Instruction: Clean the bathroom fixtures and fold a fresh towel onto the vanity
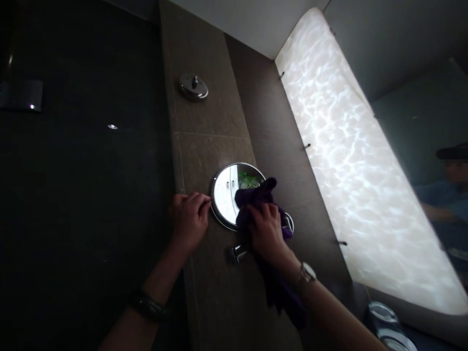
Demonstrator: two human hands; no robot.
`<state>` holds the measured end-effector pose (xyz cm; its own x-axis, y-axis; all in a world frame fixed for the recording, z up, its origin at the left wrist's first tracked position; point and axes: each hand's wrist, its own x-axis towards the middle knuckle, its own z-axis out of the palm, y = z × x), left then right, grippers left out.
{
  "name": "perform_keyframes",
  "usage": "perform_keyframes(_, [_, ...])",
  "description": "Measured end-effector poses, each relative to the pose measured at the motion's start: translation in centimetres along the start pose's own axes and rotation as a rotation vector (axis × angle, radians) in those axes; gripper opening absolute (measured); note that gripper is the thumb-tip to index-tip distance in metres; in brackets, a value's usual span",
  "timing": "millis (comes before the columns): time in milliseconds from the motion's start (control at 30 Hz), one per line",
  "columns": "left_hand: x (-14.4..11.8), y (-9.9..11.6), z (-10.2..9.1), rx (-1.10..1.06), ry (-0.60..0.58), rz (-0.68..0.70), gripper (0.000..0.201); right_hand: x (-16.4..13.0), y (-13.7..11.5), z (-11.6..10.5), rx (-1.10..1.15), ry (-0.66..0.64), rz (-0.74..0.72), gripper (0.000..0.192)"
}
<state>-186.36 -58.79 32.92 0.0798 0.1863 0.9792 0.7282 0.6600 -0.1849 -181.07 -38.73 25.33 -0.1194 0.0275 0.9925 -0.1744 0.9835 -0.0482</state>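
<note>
A round chrome-rimmed mirror (pixel 226 195) stands out from the tiled wall on a metal arm (pixel 239 253). With its fingertips pinched on the mirror's left rim is my left hand (pixel 190 218). My right hand (pixel 266 228) presses a bunched purple cloth (pixel 256 196) against the right part of the mirror face. That cloth hangs down below my right wrist and hides part of the glass. Green leaves and a white cabinet-like surface show as reflections in the mirror.
Above the mirror a round chrome fixture (pixel 193 87) sticks out of the brown tile wall (pixel 212 146). A bright patterned light panel (pixel 340 146) leans along the right. Dark glass (pixel 91 195) fills the left. Shiny round objects (pixel 383 312) stand at lower right.
</note>
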Motion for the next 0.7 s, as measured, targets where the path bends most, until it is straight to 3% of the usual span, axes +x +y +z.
perform_keyframes(67, [0.0, -0.1, 0.2, -0.004, 0.014, -0.001, 0.012, -0.7, -1.9, -0.2, 0.023, -0.087, -0.165, 0.042])
perform_keyframes(133, [0.1, -0.3, 0.3, 0.000, 0.022, -0.003, 0.013, 2.6, -2.5, -0.5, 0.027, -0.092, -0.239, 0.037])
perform_keyframes(167, [0.1, -0.3, 0.4, 0.000, 0.025, -0.002, 0.013, 5.0, -2.0, -0.7, 0.019, -0.058, -0.201, 0.036])
perform_keyframes(233, [0.1, -0.2, 0.4, -0.009, 0.036, 0.000, 0.011, 9.4, 0.1, -1.2, -0.003, 0.036, 0.018, 0.037])
perform_keyframes(300, [0.1, -0.2, 0.3, -0.022, 0.042, 0.006, 0.010, 10.6, 2.6, -1.1, -0.028, 0.080, 0.226, 0.037])
perform_keyframes(367, [0.1, -0.3, 0.3, -0.021, 0.043, 0.016, 0.011, 7.7, 3.7, -0.8, -0.053, 0.030, 0.226, 0.038])
perform_keyframes(467, [0.2, -0.5, 0.5, -0.008, 0.057, 0.040, 0.013, -1.0, 1.9, -2.0, -0.009, -0.158, 0.021, 0.039])
perform_keyframes(600, [0.3, -0.7, 1.2, -0.045, 0.112, 0.104, 0.021, -11.7, -2.7, -8.7, 0.148, -0.391, -0.004, 0.044])
perform_keyframes(700, [0.6, -1.0, 1.8, -0.047, 0.257, 0.197, 0.033, -19.7, -3.3, -14.5, 0.142, -0.463, 0.116, 0.053])
